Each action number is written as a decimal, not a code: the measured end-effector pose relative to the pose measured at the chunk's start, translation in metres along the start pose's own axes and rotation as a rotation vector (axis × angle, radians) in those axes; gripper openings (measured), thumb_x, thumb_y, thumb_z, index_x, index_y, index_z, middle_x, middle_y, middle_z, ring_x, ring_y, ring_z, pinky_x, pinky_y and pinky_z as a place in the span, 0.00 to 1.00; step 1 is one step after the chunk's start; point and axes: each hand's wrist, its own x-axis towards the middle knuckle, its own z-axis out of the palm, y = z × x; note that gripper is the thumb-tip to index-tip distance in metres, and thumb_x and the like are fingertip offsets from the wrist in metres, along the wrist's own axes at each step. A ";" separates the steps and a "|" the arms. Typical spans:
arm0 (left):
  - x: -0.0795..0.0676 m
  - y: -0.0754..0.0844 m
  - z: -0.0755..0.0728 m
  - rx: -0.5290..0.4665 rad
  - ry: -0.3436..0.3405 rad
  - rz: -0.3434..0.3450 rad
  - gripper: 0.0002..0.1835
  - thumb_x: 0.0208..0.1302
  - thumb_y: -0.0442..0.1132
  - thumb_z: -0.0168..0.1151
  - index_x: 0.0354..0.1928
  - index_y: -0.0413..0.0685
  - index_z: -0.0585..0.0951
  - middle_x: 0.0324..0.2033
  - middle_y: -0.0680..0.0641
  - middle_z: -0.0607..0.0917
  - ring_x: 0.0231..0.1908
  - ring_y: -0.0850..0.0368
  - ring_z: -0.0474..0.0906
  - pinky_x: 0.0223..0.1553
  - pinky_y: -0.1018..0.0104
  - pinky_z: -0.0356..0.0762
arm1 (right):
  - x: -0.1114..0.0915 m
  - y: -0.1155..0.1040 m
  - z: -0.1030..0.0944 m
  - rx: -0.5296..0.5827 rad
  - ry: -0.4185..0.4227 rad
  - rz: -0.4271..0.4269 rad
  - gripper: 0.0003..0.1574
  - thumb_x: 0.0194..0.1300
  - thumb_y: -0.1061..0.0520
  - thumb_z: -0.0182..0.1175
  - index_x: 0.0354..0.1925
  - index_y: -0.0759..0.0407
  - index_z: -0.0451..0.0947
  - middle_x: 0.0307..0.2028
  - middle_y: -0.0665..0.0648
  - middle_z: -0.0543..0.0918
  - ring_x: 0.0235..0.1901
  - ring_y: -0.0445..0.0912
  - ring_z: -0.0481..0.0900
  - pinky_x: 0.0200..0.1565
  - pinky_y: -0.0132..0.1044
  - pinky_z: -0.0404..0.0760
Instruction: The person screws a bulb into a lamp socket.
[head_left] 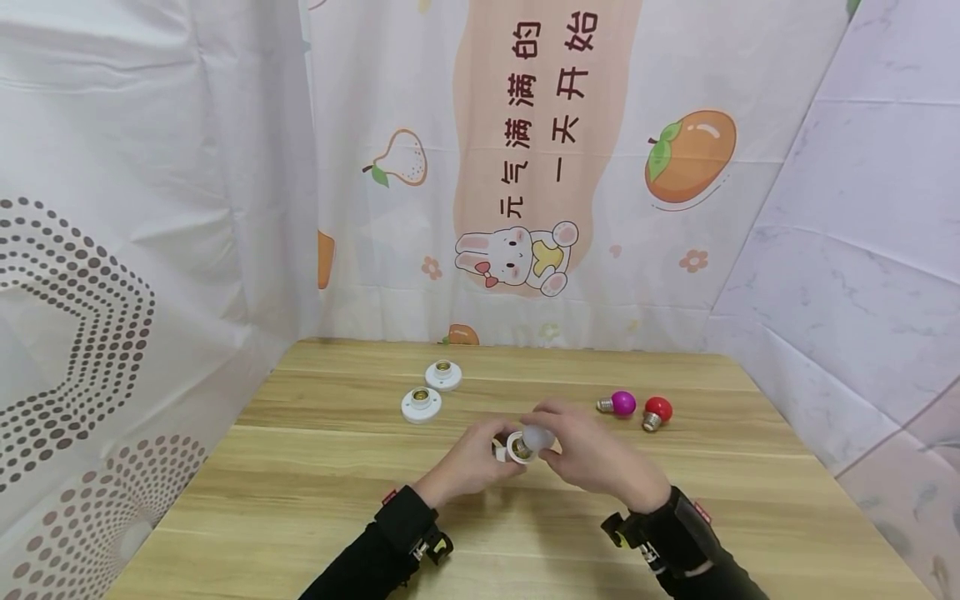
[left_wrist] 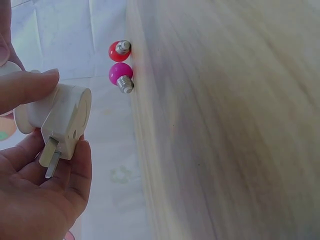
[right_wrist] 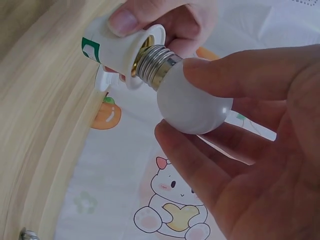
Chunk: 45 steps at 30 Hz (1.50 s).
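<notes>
My left hand [head_left: 480, 457] grips a white plug-in lamp socket [left_wrist: 65, 112] above the table; two flat metal plug prongs [left_wrist: 50, 155] stick out of its end in the left wrist view. Between the thumb and fingers of my right hand [head_left: 592, 446] is a white light bulb [right_wrist: 192, 100]. Its silver screw base [right_wrist: 157, 65] sits at the socket's mouth, tilted, with most of the thread showing outside. In the right wrist view, a green-and-white label [right_wrist: 91, 49] marks the side of the socket.
Two round white lamp holders [head_left: 443, 375] lie at the back left of the wooden table [head_left: 315, 467]. Off to the right lie a purple bulb [head_left: 622, 403] and a red bulb [head_left: 657, 410]. A printed curtain [head_left: 390, 250] hangs behind the table's far edge.
</notes>
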 end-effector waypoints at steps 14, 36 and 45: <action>-0.002 0.002 0.004 0.034 -0.001 0.024 0.18 0.58 0.36 0.76 0.51 0.49 0.83 0.40 0.58 0.81 0.42 0.64 0.75 0.42 0.70 0.76 | 0.000 -0.003 0.009 0.012 -0.049 0.016 0.28 0.57 0.72 0.70 0.57 0.60 0.83 0.46 0.54 0.81 0.44 0.46 0.81 0.49 0.45 0.83; -0.002 0.001 0.004 0.045 0.021 0.028 0.17 0.57 0.37 0.76 0.48 0.50 0.83 0.37 0.59 0.81 0.40 0.65 0.75 0.40 0.71 0.76 | 0.000 -0.007 0.010 -0.036 -0.035 0.010 0.28 0.55 0.71 0.71 0.55 0.60 0.84 0.42 0.53 0.80 0.41 0.44 0.79 0.45 0.41 0.82; -0.002 0.000 0.006 0.049 0.026 0.030 0.17 0.57 0.38 0.76 0.48 0.50 0.83 0.38 0.59 0.81 0.40 0.65 0.75 0.39 0.71 0.75 | 0.001 -0.010 0.011 -0.047 -0.011 0.025 0.26 0.55 0.68 0.72 0.53 0.61 0.84 0.41 0.53 0.80 0.39 0.45 0.80 0.44 0.42 0.83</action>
